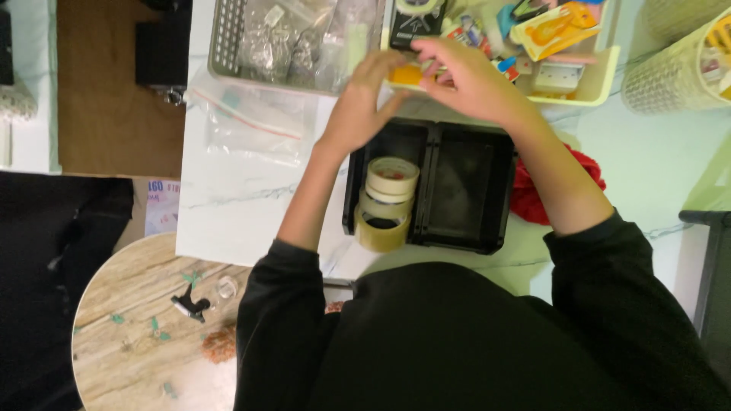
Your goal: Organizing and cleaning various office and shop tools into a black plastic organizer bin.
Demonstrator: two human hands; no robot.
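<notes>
Seen from above, we watched both hands meet over the far edge of the bench (228, 221), where the left hand (364, 99) and the right hand (470, 80) pinched one small orange-yellow object (409, 74) between their fingertips, fingers drawn together on it from either side, apparently so that it could be worked at by two hands at once; what the object was we could not tell. It was held just in front of the cream tray (601, 87), which lay beyond the right hand and was crowded with small stationery too jumbled for us to count. Beyond the left hand sat one grey mesh basket (222, 38) of clear plastic packets, and one more clear zip bag (255, 122) lay flat to the outside of that hand. Beneath the forearms, nearer the body than either hand, stood one black two-compartment tray (464, 186): its left compartment held three rolls of tape (387, 202) stacked on one another, seemingly to keep them together, while the right one looked bare. One red cloth-like thing (533, 198) showed from under the right forearm. Beyond it, two pale woven baskets (674, 68) stood to the outside of the right hand. A round wooden table (129, 335) lay low beside the left elbow.
</notes>
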